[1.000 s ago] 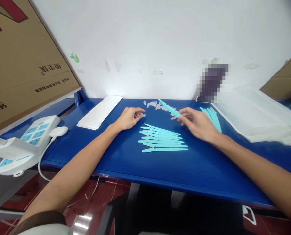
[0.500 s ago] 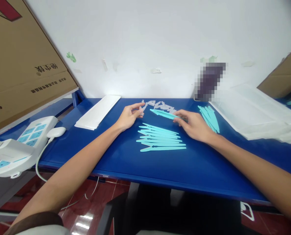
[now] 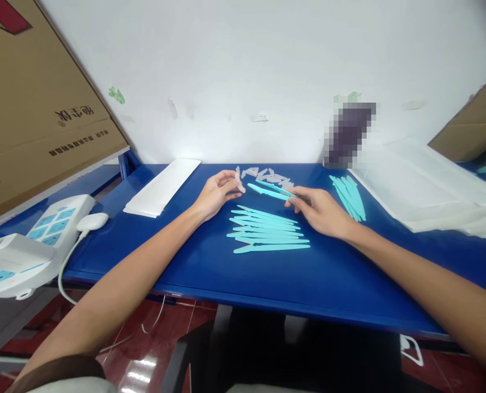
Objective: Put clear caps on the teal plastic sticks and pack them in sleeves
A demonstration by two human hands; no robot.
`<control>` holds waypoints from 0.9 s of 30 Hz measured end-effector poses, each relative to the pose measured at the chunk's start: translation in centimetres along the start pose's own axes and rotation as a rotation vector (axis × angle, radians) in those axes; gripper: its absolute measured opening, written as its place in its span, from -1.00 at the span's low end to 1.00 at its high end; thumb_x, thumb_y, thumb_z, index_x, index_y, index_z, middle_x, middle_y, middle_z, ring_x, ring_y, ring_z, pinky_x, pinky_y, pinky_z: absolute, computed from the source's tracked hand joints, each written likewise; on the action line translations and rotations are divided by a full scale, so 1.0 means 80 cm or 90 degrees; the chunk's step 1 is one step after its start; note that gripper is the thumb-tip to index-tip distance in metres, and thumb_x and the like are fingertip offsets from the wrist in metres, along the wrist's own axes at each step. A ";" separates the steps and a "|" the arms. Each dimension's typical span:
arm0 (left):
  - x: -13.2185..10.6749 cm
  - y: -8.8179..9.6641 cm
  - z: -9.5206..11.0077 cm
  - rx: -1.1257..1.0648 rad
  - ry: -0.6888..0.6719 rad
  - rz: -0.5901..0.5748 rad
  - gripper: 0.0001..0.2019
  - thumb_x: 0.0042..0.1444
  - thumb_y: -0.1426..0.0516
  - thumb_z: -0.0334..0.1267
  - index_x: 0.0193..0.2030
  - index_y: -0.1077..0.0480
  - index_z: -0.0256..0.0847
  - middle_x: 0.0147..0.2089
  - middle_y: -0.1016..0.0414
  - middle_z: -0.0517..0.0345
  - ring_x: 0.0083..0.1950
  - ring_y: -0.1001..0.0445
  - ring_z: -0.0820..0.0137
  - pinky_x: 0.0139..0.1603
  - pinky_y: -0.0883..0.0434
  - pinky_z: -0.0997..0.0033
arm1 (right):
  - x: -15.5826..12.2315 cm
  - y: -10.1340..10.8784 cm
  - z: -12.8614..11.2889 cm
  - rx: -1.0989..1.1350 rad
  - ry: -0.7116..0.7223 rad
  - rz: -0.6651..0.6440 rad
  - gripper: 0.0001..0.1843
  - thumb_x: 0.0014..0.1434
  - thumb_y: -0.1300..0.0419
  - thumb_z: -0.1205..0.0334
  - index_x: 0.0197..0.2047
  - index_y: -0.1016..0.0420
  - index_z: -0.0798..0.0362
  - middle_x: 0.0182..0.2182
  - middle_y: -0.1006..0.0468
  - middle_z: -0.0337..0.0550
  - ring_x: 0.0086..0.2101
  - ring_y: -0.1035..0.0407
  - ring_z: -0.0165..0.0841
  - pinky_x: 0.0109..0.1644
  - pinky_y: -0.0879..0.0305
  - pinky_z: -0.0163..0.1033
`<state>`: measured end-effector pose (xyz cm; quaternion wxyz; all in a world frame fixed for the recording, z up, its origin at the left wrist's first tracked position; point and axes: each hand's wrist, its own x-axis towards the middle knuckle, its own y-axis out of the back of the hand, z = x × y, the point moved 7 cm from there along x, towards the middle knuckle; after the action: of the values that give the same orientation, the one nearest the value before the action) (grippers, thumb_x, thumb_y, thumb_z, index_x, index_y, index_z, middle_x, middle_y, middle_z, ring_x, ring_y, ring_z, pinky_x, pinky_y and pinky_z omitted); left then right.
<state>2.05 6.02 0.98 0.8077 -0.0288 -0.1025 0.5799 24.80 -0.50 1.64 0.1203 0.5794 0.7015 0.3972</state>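
Between the fingertips of my left hand (image 3: pixel 219 194) is a small translucent plastic cap (image 3: pixel 239 183). My right hand (image 3: pixel 318 206) is closed on turquoise eyebrow razors (image 3: pixel 269 191); two slim shapes show, their tips fanned apart and pointing left toward the cap, a small gap from it. More translucent caps (image 3: pixel 273 177) lie loose behind both hands. In front of them a row of turquoise razors (image 3: pixel 267 232) lies side by side on the blue table (image 3: pixel 210 267). Right of my right hand is another pile of turquoise razors (image 3: pixel 348 197).
White flat sheets or sleeves (image 3: pixel 163 188) lie at left, and a translucent white bag (image 3: pixel 426 185) at right. A power strip (image 3: pixel 48 234) with a white cable stands at the left edge, by a large cardboard box (image 3: pixel 42 98). A pixelated dark object (image 3: pixel 349 135) leans on the wall.
My left hand has lifted a cap away from the loose ones, turning it between the fingertips. The razors in my right hand have spread apart at their tips and moved slightly left.
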 end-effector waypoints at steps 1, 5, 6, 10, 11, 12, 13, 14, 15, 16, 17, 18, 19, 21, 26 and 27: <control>0.000 0.000 0.000 0.002 0.004 0.000 -0.68 0.04 -0.38 -0.23 -0.18 -0.36 -0.25 -0.33 -0.54 0.18 -0.23 -0.55 0.44 -0.13 -0.50 0.41 | 0.000 0.000 0.000 -0.001 -0.001 0.000 -0.69 0.36 -0.02 0.15 -0.10 -0.57 0.05 -0.26 -0.66 -0.10 -0.37 -0.48 -0.28 -0.23 -0.35 -0.18; -0.001 0.000 -0.001 0.011 0.008 0.006 -0.70 0.06 -0.37 -0.26 -0.20 -0.34 -0.24 -0.35 -0.58 0.17 -0.25 -0.60 0.42 -0.18 -0.50 0.44 | -0.001 -0.001 -0.001 -0.006 0.000 -0.003 -0.66 0.35 -0.02 0.15 0.02 -0.56 0.06 -0.24 -0.67 -0.09 -0.37 -0.48 -0.27 -0.25 -0.34 -0.17; -0.001 0.000 -0.001 0.010 0.008 0.008 -0.69 0.05 -0.38 -0.27 -0.19 -0.35 -0.24 -0.35 -0.58 0.18 -0.26 -0.60 0.41 -0.20 -0.50 0.44 | -0.001 0.000 -0.001 -0.009 0.001 -0.002 -0.65 0.35 -0.02 0.15 0.02 -0.56 0.06 -0.24 -0.67 -0.09 -0.37 -0.48 -0.26 -0.25 -0.34 -0.16; -0.001 0.000 0.000 0.019 0.000 0.004 -0.62 0.03 -0.39 -0.28 -0.03 -0.43 -0.27 -0.36 -0.60 0.16 -0.30 -0.61 0.40 -0.26 -0.50 0.46 | -0.001 0.001 -0.002 -0.027 0.008 0.003 -0.63 0.36 -0.02 0.14 0.03 -0.58 0.05 -0.25 -0.68 -0.09 -0.39 -0.48 -0.25 -0.24 -0.35 -0.15; -0.001 0.000 0.000 0.024 0.000 0.004 -0.60 0.03 -0.40 -0.28 -0.01 -0.45 -0.29 -0.36 -0.60 0.14 -0.31 -0.60 0.42 -0.26 -0.50 0.46 | -0.001 0.002 -0.003 -0.030 0.010 0.005 -0.63 0.36 -0.01 0.14 0.03 -0.58 0.04 -0.26 -0.68 -0.10 -0.38 -0.50 -0.25 -0.23 -0.36 -0.15; 0.000 0.001 0.000 0.030 0.000 0.008 -0.60 0.01 -0.41 -0.27 -0.02 -0.48 -0.31 -0.35 -0.61 0.12 -0.32 -0.60 0.43 -0.26 -0.49 0.46 | -0.001 0.002 -0.003 -0.035 0.014 0.008 -0.64 0.36 -0.01 0.15 0.02 -0.58 0.03 -0.25 -0.68 -0.10 -0.36 -0.51 -0.24 -0.21 -0.37 -0.15; 0.000 0.003 -0.001 0.035 0.001 0.015 -0.61 -0.01 -0.42 -0.25 -0.06 -0.51 -0.32 -0.34 -0.62 0.10 -0.33 -0.59 0.44 -0.26 -0.49 0.46 | -0.001 0.003 -0.003 -0.042 0.018 0.013 -0.65 0.37 -0.01 0.15 0.00 -0.59 0.03 -0.25 -0.69 -0.11 -0.33 -0.53 -0.23 -0.19 -0.37 -0.15; 0.001 0.005 -0.001 0.038 0.001 0.025 -0.62 -0.04 -0.44 -0.24 -0.11 -0.53 -0.33 -0.33 -0.63 0.08 -0.34 -0.59 0.44 -0.26 -0.49 0.47 | -0.001 0.005 -0.004 -0.050 0.023 0.020 -0.66 0.37 -0.02 0.15 -0.02 -0.59 0.03 -0.25 -0.69 -0.11 -0.31 -0.54 -0.22 -0.16 -0.38 -0.15; 0.001 0.007 -0.001 0.041 -0.001 0.034 -0.63 -0.07 -0.46 -0.22 -0.14 -0.54 -0.33 -0.32 -0.64 0.06 -0.35 -0.59 0.45 -0.27 -0.49 0.46 | -0.001 0.007 -0.005 -0.059 0.029 0.030 -0.67 0.37 -0.02 0.15 -0.05 -0.60 0.03 -0.25 -0.69 -0.11 -0.29 -0.55 -0.21 -0.14 -0.38 -0.15; 0.001 0.009 -0.001 0.043 -0.002 0.042 -0.62 -0.09 -0.47 -0.21 -0.17 -0.55 -0.33 -0.31 -0.64 0.05 -0.35 -0.59 0.45 -0.27 -0.49 0.46 | -0.001 0.009 -0.006 -0.067 0.034 0.041 -0.67 0.37 -0.02 0.16 -0.07 -0.60 0.03 -0.25 -0.69 -0.11 -0.27 -0.56 -0.20 -0.13 -0.38 -0.14; 0.001 0.011 -0.002 0.046 -0.003 0.049 -0.62 -0.11 -0.47 -0.20 -0.19 -0.55 -0.33 -0.30 -0.64 0.04 -0.35 -0.59 0.45 -0.27 -0.49 0.46 | -0.001 0.011 -0.007 -0.073 0.038 0.052 -0.67 0.37 -0.02 0.16 -0.08 -0.60 0.03 -0.26 -0.69 -0.11 -0.26 -0.56 -0.19 -0.11 -0.39 -0.14; 0.002 0.012 -0.002 0.048 -0.001 0.053 -0.62 -0.12 -0.48 -0.19 -0.20 -0.56 -0.34 -0.31 -0.64 0.04 -0.35 -0.59 0.44 -0.26 -0.49 0.46 | 0.000 0.013 -0.007 -0.077 0.041 0.063 -0.67 0.37 -0.02 0.16 -0.09 -0.61 0.03 -0.26 -0.70 -0.10 -0.26 -0.56 -0.19 -0.10 -0.39 -0.13; 0.002 0.013 -0.003 0.050 0.001 0.057 -0.62 -0.12 -0.48 -0.18 -0.20 -0.57 -0.34 -0.32 -0.64 0.05 -0.34 -0.58 0.44 -0.26 -0.49 0.46 | 0.000 0.015 -0.008 -0.078 0.042 0.073 -0.67 0.37 -0.02 0.17 -0.09 -0.61 0.04 -0.26 -0.70 -0.10 -0.26 -0.56 -0.19 -0.09 -0.40 -0.12; 0.002 0.014 -0.004 0.053 0.006 0.066 -0.63 -0.13 -0.48 -0.17 -0.23 -0.57 -0.34 -0.36 -0.62 0.08 -0.35 -0.57 0.45 -0.25 -0.49 0.45 | 0.000 0.017 -0.009 -0.080 0.042 0.085 -0.67 0.36 -0.02 0.17 -0.09 -0.61 0.04 -0.24 -0.70 -0.09 -0.25 -0.56 -0.18 -0.06 -0.40 -0.11; 0.002 0.014 -0.005 0.056 0.008 0.068 -0.63 -0.16 -0.50 -0.13 -0.28 -0.58 -0.32 -0.39 -0.60 0.09 -0.36 -0.55 0.45 -0.25 -0.48 0.44 | 0.000 0.018 -0.008 -0.088 0.047 0.095 -0.66 0.36 -0.02 0.20 -0.02 -0.60 0.04 -0.21 -0.71 -0.08 -0.18 -0.58 -0.15 -0.02 -0.41 -0.09; 0.002 0.013 -0.005 0.055 0.012 0.068 -0.62 -0.17 -0.50 -0.13 -0.29 -0.58 -0.32 -0.40 -0.60 0.10 -0.36 -0.55 0.45 -0.25 -0.48 0.44 | -0.001 0.019 -0.009 -0.094 0.055 0.104 -0.66 0.36 -0.03 0.20 0.00 -0.60 0.04 -0.20 -0.71 -0.08 -0.17 -0.58 -0.15 -0.01 -0.41 -0.08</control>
<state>1.18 6.57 0.43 0.7768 -0.0048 -0.0684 0.6260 25.46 -0.82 3.11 0.0990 0.6067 0.6253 0.4808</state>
